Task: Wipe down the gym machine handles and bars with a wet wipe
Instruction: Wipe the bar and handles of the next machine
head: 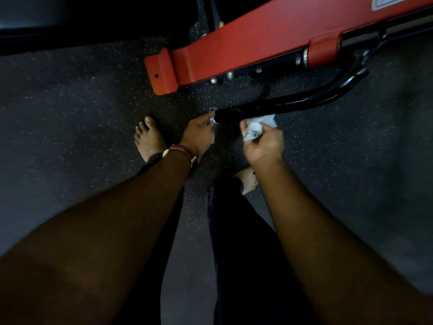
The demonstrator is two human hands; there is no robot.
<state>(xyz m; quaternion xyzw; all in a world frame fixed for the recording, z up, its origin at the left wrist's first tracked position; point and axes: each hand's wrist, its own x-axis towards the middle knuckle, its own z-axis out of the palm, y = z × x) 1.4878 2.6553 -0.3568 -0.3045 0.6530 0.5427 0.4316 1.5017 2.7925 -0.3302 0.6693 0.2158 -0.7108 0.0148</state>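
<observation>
Wipe (254, 130) bunched in right hand (263, 144) fingers under black handle (281, 105); left hand (199, 134) fingers touch its tip

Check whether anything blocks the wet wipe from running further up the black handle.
Nothing visible does. The right hand presses the wet wipe against the black handle near its end; the bar beyond is bare. The left hand touches the tip, behind the wipe.
</observation>
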